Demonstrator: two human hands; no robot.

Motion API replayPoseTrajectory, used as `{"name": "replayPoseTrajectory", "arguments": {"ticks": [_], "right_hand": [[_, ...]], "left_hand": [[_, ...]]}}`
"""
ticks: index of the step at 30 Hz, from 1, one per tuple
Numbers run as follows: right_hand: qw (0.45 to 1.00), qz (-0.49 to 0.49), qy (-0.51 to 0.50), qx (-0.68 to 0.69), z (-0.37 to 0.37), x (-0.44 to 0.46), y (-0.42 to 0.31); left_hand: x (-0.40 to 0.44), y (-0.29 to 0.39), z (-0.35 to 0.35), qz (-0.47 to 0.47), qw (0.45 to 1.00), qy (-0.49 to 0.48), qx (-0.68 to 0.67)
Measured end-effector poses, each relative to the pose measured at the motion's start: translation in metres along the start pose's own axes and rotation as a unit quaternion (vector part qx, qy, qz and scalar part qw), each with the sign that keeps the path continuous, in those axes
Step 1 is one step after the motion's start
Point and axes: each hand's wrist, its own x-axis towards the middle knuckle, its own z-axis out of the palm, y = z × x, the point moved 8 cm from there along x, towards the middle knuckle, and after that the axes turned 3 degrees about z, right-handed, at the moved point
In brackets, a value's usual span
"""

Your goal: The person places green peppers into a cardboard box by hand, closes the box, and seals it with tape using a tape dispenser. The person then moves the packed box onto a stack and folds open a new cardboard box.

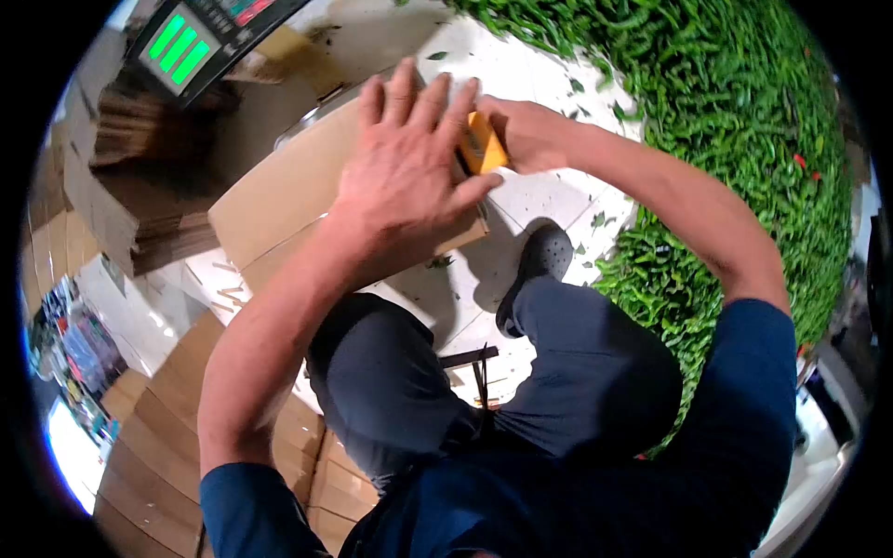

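Observation:
A brown cardboard box (pixel 288 191) stands in front of my knees, with its top side towards me. My left hand (pixel 398 163) lies flat across it, fingers spread towards the far edge. At the box's right end my right hand (pixel 526 135) is closed around a yellow plastic tool (pixel 481 144). The tool touches or nearly touches the box edge beside my left thumb. Its kind is hard to make out, since both hands partly cover it.
A large heap of green peppers (pixel 744 102) covers the floor at right. A display with green bars (pixel 177 48) hangs at upper left, above stacked folded cardboard (pixel 158 130). More cardboard (pixel 172 456) lies at lower left. Loose leaves and scraps dot the white tiles (pixel 535 70).

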Motion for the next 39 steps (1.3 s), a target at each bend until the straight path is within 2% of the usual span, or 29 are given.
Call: {"name": "replayPoseTrajectory", "arguments": {"ticks": [1,3,5,6,7,9,10,11,13,14,15,20,23,27,29,31,33,34,35,36,37,38,39], "right_hand": [[0.995,0.071,-0.039,-0.059,0.003,0.002,0.007],[0.983,0.07,-0.085,-0.145,0.049,0.015,0.05],[0.984,0.054,-0.036,-0.164,0.046,0.015,0.049],[0.984,0.044,-0.015,-0.173,0.047,0.018,0.044],[0.976,0.175,-0.041,-0.12,0.049,0.023,0.061],[0.942,0.14,-0.159,-0.26,0.042,0.037,0.023],[0.855,0.113,-0.282,-0.422,0.045,0.037,-0.012],[0.725,0.081,-0.391,-0.562,0.044,0.032,-0.033],[0.771,0.075,-0.378,-0.507,0.037,0.037,-0.041],[0.821,0.121,-0.326,-0.454,0.037,0.046,-0.023],[0.846,0.145,-0.296,-0.419,0.037,0.051,-0.009],[0.916,0.145,-0.196,-0.319,0.04,0.046,0.014],[0.821,0.152,-0.295,-0.465,0.059,0.066,0.011],[0.776,0.128,-0.301,-0.539,0.072,0.076,0.007],[0.858,0.102,-0.205,-0.46,0.052,0.076,0.002],[0.924,0.101,-0.105,-0.355,-0.004,0.044,-0.003],[0.965,0.157,0.05,-0.204,-0.053,0.014,0.03],[0.972,0.169,0.141,-0.083,-0.079,-0.01,0.036],[0.956,0.178,0.23,0.042,-0.097,-0.032,0.045],[0.905,0.128,0.339,0.223,-0.095,-0.042,0.063],[0.81,0.07,0.43,0.392,-0.088,-0.05,0.084],[0.673,0.043,0.388,0.628,-0.068,-0.054,0.059],[0.624,0.051,0.358,0.693,-0.047,-0.041,0.052]], "left_hand": [[0.001,0.002,0.0,0.008,1.0,-0.001,0.002],[0.004,-0.002,0.0,0.015,1.0,0.017,-0.002],[0.005,-0.006,0.003,0.001,0.999,0.027,-0.018],[0.004,-0.01,0.003,-0.006,0.997,0.073,-0.041],[0.002,-0.015,0.005,-0.022,0.995,0.088,-0.039],[0.001,-0.022,0.006,-0.047,0.991,0.122,-0.037],[0.001,-0.024,0.01,-0.063,0.992,0.11,-0.013],[0.0,-0.025,0.011,-0.078,0.992,0.1,0.013],[0.001,-0.027,0.01,-0.107,0.992,0.062,0.022],[0.003,-0.029,0.009,-0.126,0.991,0.038,0.008],[0.006,-0.033,0.009,-0.145,0.989,0.015,-0.007],[0.005,-0.036,0.003,-0.128,0.99,0.051,-0.023],[0.004,-0.028,0.006,-0.127,0.99,0.055,0.004],[0.001,-0.027,0.006,-0.128,0.991,0.045,-0.005],[-0.001,-0.036,0.003,-0.119,0.991,0.053,-0.029],[-0.008,-0.039,0.0,-0.094,0.992,0.05,-0.063],[-0.03,-0.041,-0.004,-0.092,0.995,0.02,0.011],[-0.05,-0.052,-0.005,-0.102,0.994,-0.003,0.049],[-0.071,-0.065,-0.006,-0.109,0.99,-0.028,0.086],[-0.099,-0.085,-0.008,-0.162,0.983,-0.024,0.077],[-0.131,-0.109,-0.009,-0.217,0.974,-0.02,0.068],[-0.168,-0.142,-0.009,-0.248,0.968,0.016,0.026],[-0.198,-0.17,-0.003,-0.279,0.959,0.054,-0.015]]}}
